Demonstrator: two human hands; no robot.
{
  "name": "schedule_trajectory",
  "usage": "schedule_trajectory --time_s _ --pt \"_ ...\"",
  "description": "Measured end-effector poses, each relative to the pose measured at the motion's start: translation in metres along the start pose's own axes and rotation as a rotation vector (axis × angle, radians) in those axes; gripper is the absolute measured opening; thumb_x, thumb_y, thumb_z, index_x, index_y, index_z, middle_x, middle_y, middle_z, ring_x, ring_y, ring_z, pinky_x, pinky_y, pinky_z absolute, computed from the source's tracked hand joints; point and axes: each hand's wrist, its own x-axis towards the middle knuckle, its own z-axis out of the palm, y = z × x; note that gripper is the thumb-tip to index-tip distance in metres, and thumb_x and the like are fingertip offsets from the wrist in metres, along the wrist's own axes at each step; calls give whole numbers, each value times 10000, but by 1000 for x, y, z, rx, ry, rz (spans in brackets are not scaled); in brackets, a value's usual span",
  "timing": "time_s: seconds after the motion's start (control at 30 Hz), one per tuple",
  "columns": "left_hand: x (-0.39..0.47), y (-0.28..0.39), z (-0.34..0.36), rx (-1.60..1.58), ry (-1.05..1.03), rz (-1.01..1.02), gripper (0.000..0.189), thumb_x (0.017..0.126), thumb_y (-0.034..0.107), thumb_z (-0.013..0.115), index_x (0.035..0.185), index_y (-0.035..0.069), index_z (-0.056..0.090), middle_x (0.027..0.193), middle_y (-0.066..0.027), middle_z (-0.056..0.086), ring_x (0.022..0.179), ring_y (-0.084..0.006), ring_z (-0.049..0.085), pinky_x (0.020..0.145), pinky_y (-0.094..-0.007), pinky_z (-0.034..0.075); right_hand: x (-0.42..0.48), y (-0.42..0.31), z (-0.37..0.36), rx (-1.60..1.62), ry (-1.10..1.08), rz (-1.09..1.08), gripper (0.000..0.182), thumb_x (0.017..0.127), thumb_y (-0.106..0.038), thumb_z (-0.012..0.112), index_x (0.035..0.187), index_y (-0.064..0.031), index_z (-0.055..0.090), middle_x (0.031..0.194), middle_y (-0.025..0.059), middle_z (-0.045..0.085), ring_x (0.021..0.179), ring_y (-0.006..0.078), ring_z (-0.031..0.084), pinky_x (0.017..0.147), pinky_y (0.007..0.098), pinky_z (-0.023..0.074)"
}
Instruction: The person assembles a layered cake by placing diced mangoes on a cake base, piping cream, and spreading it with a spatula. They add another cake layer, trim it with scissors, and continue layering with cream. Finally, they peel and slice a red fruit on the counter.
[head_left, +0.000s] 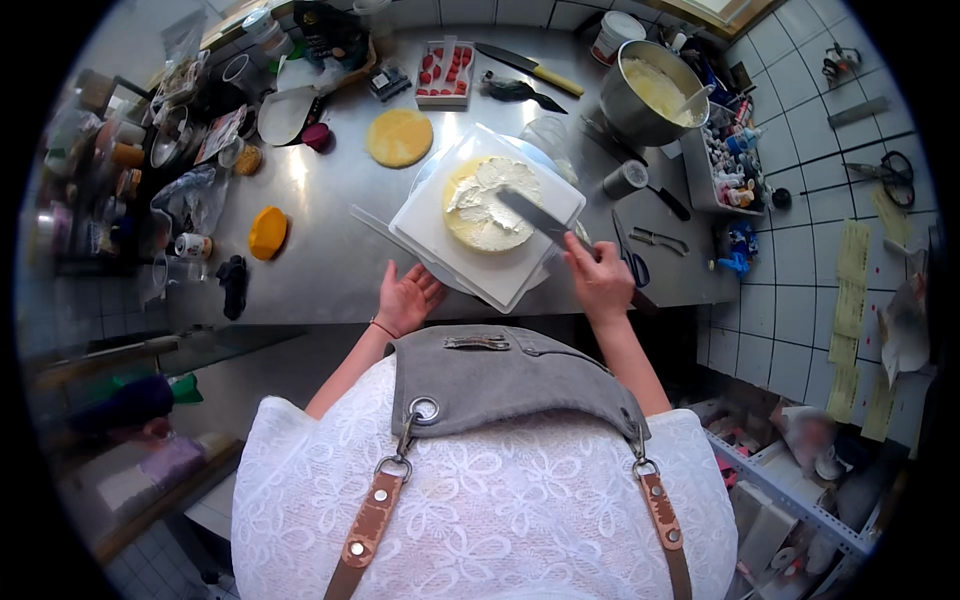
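A round yellow cake layer (463, 225), partly covered with white cream (495, 191), lies on a square white board (499, 289) over a round turntable. My right hand (604, 277) grips the handle of a metal icing spatula (532, 214), whose blade is over the cream at the cake's right side. Palm up with its fingers apart, my left hand (409, 300) is at the lower left edge of the turntable and holds nothing; whether it touches the turntable I cannot tell. A second round cake layer (400, 138) lies on the steel table behind and to the left.
Strawberries in a box (444, 97) and a yellow-handled knife (536, 69) lie at the back. A steel mixing bowl (645, 112) of cream stands back right, near a shaker (625, 180) and scissors (637, 266). An orange scraper (268, 233) lies left on the steel table (322, 217).
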Motion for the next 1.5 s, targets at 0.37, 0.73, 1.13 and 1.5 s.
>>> schedule_trajectory --time_s 0.37,0.73,1.13,1.5 --pt "-8 -4 9 58 1 14 774 983 685 205 1437 105 442 1372 -51 556 1255 -216 516 1111 -434 312 39 -11 -6 169 -14 96 285 869 -355 730 1152 -330 741 834 16 559 633 201 602 563 345 504" --pt "-15 -9 10 68 -23 27 778 965 720 236 1425 137 467 1384 -15 548 1242 -178 515 1046 -363 347 21 -26 -16 289 -420 131 243 898 -414 674 1124 -354 740 854 14 593 701 237 649 615 391 533" --pt "-14 -18 12 66 -21 6 763 968 718 234 1406 146 486 1367 -13 565 1238 -185 517 1049 -363 350 53 -4 -47 308 -356 43 258 872 -346 731 1118 -274 761 809 39 588 690 198 618 635 330 495" --pt "-18 -22 13 78 -49 22 766 971 716 218 1426 148 458 1380 -9 556 1231 -173 526 986 -345 384 138 1 -17 420 -764 -51 301 861 -406 726 1140 -297 753 840 52 599 759 198 595 708 331 482"
